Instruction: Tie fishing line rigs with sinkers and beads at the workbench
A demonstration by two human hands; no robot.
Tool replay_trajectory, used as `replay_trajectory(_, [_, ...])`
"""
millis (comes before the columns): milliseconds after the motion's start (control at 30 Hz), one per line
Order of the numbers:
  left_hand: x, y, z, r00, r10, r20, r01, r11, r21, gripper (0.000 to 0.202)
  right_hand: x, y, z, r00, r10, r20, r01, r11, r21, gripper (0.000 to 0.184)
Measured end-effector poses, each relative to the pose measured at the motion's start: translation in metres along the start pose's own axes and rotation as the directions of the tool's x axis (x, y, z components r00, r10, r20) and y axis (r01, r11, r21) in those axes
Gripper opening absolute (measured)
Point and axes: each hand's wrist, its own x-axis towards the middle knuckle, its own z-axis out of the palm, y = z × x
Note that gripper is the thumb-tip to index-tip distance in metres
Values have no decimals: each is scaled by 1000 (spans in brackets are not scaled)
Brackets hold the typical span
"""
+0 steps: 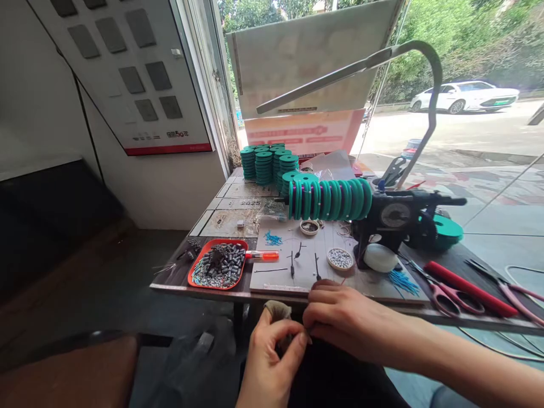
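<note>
My left hand is in front of the table edge, thumb and forefinger pinched together. A khaki cloth-like cover shows at its fingers. My right hand meets it from the right, its fingers closed near the left fingertips. Whatever the two hands pinch is too small or hidden to name. Just beyond my right knuckles lies a thin dark rod with a black weight-like piece on a pale board. Two similar dark pieces lie to its left.
Left on the table sits an orange tray of grey metal cylinders, beside an orange marker. A bowl of small pale beads stands near a black winding device carrying green spools. Scissors and a red rod lie right.
</note>
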Motion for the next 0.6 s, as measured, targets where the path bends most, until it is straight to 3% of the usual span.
replay_trajectory(133, [4, 2, -1, 997, -55, 57, 60, 994, -88, 46, -1, 1, 3, 998, -49, -26, 47, 997, -54, 15])
replay_trajectory(267, [5, 2, -2, 994, -89, 70, 96, 991, -97, 45, -1, 0, 4, 999, 8, -35, -7, 1000, 28, 19])
replay_trajectory(433, [3, 2, -5, 995, -56, 82, 62, 996, -70, 44, 0, 0, 3, 996, 88, -9, -85, 978, 191, 12])
replay_trajectory(600, [2, 0, -3, 999, -39, 37, 41, 997, -59, 40, 3, 1, 1, 997, 78, 2, -77, 976, 204, 12])
